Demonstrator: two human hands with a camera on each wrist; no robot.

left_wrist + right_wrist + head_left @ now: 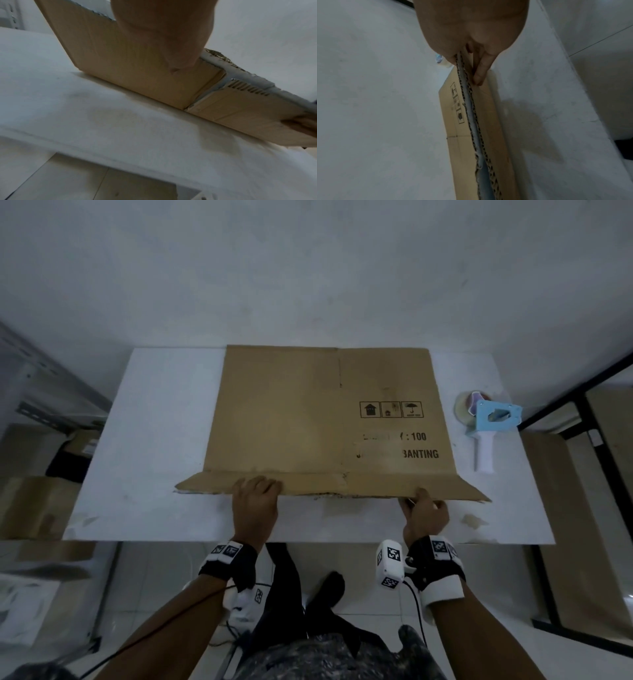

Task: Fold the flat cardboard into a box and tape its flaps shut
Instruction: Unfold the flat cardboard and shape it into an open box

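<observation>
A flattened brown cardboard box [308, 412] with black print lies on the white table [144, 440]. Its near flaps [376, 486] are bent up off the table. My left hand [256, 491] grips the left near flap, fingers on top and the thumb [163, 33] pressed against its underside [120, 60]. My right hand [423, 503] pinches the edge of the right near flap, and in the right wrist view a finger [480, 73] lies along the doubled corrugated edge [474, 121]. A blue and white tape dispenser [488, 422] lies right of the cardboard, untouched.
The table's near edge [308, 537] runs just under my wrists, with my legs below it. Flat cardboard sheets [565, 525] lean at the right. Boxes [34, 501] and a metal rack [41, 392] stand at the left. A white wall rises behind the table.
</observation>
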